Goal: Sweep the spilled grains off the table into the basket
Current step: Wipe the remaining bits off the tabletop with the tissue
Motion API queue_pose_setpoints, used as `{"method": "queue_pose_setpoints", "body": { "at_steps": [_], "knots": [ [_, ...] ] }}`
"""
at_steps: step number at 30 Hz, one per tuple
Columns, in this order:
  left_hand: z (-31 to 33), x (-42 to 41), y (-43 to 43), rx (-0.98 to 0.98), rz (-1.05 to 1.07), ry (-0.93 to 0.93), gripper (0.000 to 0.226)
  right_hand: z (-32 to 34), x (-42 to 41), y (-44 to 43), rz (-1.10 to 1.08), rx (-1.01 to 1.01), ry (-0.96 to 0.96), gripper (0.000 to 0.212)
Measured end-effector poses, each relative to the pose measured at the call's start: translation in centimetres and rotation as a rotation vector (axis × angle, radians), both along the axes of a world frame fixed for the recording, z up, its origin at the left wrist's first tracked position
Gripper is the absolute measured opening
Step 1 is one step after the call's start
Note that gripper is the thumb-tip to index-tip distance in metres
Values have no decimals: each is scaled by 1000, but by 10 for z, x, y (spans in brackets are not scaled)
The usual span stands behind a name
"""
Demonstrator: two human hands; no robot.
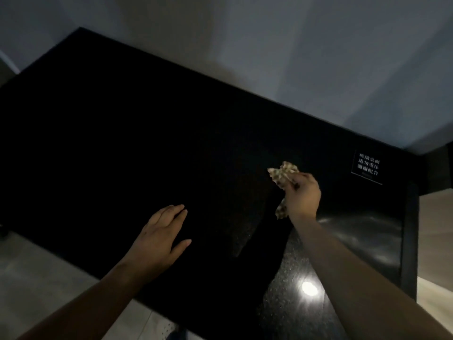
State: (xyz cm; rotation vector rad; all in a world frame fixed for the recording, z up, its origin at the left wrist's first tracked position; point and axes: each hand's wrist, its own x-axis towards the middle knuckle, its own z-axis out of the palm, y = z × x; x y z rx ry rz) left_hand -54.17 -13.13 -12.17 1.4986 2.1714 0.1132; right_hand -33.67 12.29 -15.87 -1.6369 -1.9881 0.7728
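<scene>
A black glossy table [103, 133] fills most of the head view. My right hand [304, 196] grips a crumpled patterned cloth [282, 176] just above the table's right part; one end sticks out past my fingers, the other hangs below my palm. My left hand [161, 238] rests flat on the table near the front edge, fingers straight. Faint pale specks, perhaps grains [241, 238], show dimly between my hands. No basket is visible.
A small sign with white characters [367, 166] is stuck near the table's right end. A lamp's reflection [309, 288] glares on the front right. Pale floor [36, 266] lies beyond the front edge and a grey wall behind.
</scene>
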Motion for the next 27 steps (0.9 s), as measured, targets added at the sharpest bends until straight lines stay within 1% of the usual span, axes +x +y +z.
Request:
{"method": "queue_pose_setpoints", "body": {
  "at_steps": [2,4,7,10,12,13,15,17,18,20,23,24,27],
  "knots": [
    [-1,1,-9,16,-15,-7,87,-7,0,-20,38,1,0,15],
    [-2,1,-17,32,-22,2,85,-11,3,-63,162,47,-4,13],
    [-2,3,-30,33,-2,24,83,-14,22,-138,303,61,38,18],
    [-4,6,-44,29,7,41,73,-8,41,-191,399,-55,102,24],
    [-5,9,-54,39,-10,49,71,-1,45,-205,446,-157,135,23],
    [-6,10,-58,35,-19,49,69,3,45,-203,450,-169,134,22],
    [-8,12,-67,37,-33,43,68,8,39,-184,336,-96,131,20],
    [-10,12,-75,46,-40,62,67,11,31,-154,133,-21,117,16],
    [-12,12,-79,50,-39,75,66,11,26,-142,54,-22,107,16],
    [-14,13,-87,74,-49,79,67,3,17,-133,-26,-35,87,19],
    [-19,12,-100,89,-53,74,65,-10,6,-155,-77,-8,69,19],
    [-20,11,-103,94,-49,71,65,-12,4,-168,-61,16,67,19],
    [-21,7,-114,87,-43,58,65,-15,8,-215,76,94,29,18]
  ]
}}
